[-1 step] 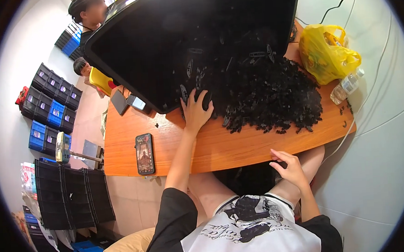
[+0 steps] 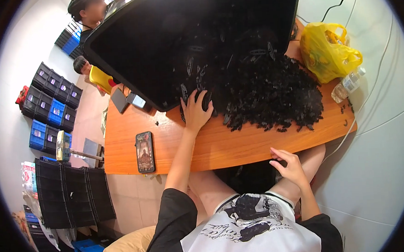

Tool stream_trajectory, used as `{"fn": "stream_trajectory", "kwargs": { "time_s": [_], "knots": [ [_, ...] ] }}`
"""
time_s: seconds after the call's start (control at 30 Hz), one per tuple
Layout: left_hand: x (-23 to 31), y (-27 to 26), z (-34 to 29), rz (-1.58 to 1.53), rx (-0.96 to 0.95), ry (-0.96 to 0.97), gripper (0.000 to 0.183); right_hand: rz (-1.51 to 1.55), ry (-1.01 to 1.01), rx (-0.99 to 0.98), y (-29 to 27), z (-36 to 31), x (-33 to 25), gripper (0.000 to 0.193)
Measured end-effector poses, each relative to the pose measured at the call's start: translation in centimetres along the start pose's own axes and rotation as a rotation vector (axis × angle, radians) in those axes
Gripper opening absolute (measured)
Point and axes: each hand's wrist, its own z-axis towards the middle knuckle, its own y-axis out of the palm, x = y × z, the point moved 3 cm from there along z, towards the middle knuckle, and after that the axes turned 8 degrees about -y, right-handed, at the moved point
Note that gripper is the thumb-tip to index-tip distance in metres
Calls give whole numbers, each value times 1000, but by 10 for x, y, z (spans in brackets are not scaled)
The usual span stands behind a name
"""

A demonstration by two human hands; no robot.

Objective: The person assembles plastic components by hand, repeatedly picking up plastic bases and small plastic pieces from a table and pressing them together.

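Note:
My left hand [image 2: 196,112] reaches over the table's near edge onto small black parts, its fingers spread and pointing away from me. Beneath and between those fingers lies a dark rounded shape [image 2: 206,101]; black against black, its kind is hard to make out. Several oval clear-edged pieces [image 2: 184,91] lie close by. A large heap of small black plastic pieces [image 2: 278,97] spreads to the right, spilling from a big black tray [image 2: 129,52] onto the wood. Above my right thigh hovers my right hand [image 2: 290,166], thumb and fingers apart, with nothing visible held.
On the wooden table [image 2: 221,150] lies a phone with a lit screen [image 2: 145,152]. A yellow plastic bag [image 2: 328,51] and a clear bottle [image 2: 348,85] stand right. Black and blue crates [image 2: 49,95] line the left wall. Two people are at the far left. A black container [image 2: 245,176] sits below the table edge.
The whole view has shifted very slightly. Both hands hold the same places and poses.

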Motion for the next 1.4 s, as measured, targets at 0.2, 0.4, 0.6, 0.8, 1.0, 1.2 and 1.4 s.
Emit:
{"fn": "stream_trajectory", "kwargs": {
  "time_s": [0.2, 0.4, 0.6, 0.8, 1.0, 1.2, 1.4],
  "knots": [
    [-7, -10, -33, -128, 50, 86, 43, 64, -2, -9, 16, 10, -8, 42],
    [12, -23, -46, 162, 111, 348, 42, -48, -73, 97, 6, 7, -1, 36],
    [16, -32, -55, 366, 72, 423, 44, -164, 132, 410, -7, 29, 24, 21],
    [36, -44, -78, -449, 10, -157, 38, -522, -103, 523, -6, 43, 47, 15],
    [86, -53, -123, -1434, -416, -699, 42, -494, -211, 488, -2, 42, 39, 16],
    [120, -57, -131, -1817, -512, -740, 43, -569, -251, 364, -6, 33, 42, 22],
    [129, -73, -124, -1829, -541, -746, 41, -596, -279, 260, -18, 25, 41, 25]
  ]
}}
